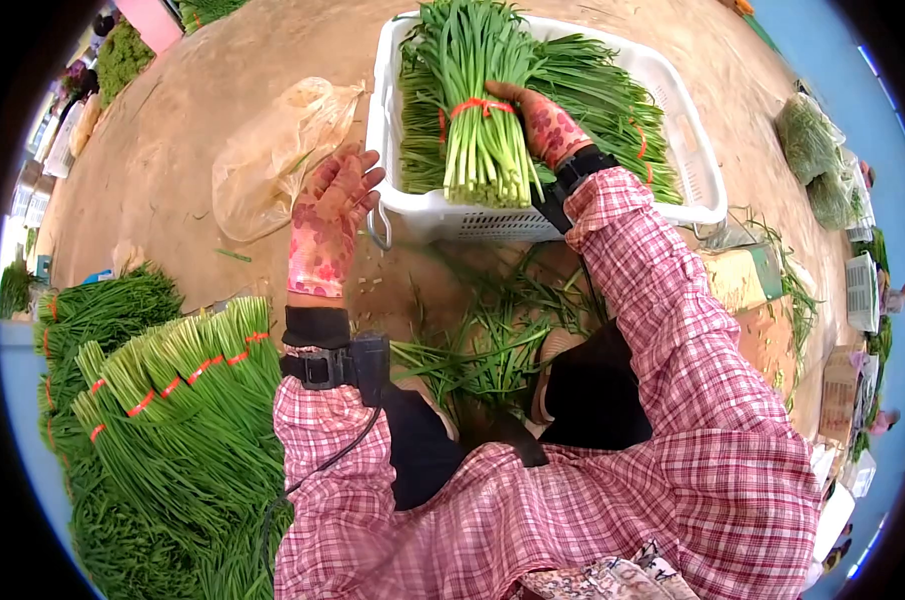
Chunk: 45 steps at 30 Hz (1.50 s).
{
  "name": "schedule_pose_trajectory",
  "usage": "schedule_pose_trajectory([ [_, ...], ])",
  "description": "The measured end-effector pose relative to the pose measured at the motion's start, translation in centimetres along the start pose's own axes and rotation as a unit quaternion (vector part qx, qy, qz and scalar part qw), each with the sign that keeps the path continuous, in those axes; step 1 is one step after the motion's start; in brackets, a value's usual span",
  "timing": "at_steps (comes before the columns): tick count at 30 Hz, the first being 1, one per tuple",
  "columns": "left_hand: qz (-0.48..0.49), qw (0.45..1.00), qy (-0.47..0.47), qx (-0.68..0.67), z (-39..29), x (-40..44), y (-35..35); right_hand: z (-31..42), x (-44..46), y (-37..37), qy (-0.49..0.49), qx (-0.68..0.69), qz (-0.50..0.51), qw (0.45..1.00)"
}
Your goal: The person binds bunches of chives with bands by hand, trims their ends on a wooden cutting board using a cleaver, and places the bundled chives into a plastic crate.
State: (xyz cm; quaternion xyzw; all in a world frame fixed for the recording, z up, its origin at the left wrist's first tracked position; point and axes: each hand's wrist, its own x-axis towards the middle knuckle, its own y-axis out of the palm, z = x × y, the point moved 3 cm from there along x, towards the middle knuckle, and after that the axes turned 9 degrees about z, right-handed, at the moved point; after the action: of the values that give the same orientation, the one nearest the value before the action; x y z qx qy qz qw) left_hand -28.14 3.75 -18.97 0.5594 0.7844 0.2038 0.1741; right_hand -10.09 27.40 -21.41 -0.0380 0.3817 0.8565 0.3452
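My right hand (pixel 550 125), in a pink patterned glove with brown fingers, grips the right side of a bunch of garlic chives (pixel 488 150) near its red band. The pale cut stems point toward me, and part of the hand is hidden by the bunch. This bunch lies over other banded chives (pixel 603 110) in a white plastic crate (pixel 708 185). My left hand (pixel 335 200), gloved alike, is raised left of the crate's near corner, fingers stretched out and nothing in them.
Banded chive bunches (pixel 188 420) are piled at my left. A crumpled plastic bag (pixel 273 160) lies left of the crate. Loose leaves (pixel 483 350) litter the floor between my feet. Cardboard (pixel 763 330) sits to the right, with bagged greens (pixel 818 150) farther off.
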Motion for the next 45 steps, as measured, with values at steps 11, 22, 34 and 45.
schedule_pose_trajectory([
  [11,0.006,0.999,-0.015,0.034,0.5,-0.3,0.2,-1.1,1.0,-0.5,0.045,0.073,0.047,0.995],
  [22,0.006,0.998,-0.034,0.057,0.3,-0.3,1.1,0.4,1.1,0.1,-0.004,-0.032,0.015,0.999],
  [34,0.025,0.996,-0.043,0.070,0.9,0.6,0.9,0.9,1.3,0.7,-0.008,-0.011,-0.003,1.000],
  [45,0.151,0.987,-0.004,0.048,1.7,0.6,5.4,2.4,-10.3,7.9,-0.156,-0.145,0.033,0.976],
])
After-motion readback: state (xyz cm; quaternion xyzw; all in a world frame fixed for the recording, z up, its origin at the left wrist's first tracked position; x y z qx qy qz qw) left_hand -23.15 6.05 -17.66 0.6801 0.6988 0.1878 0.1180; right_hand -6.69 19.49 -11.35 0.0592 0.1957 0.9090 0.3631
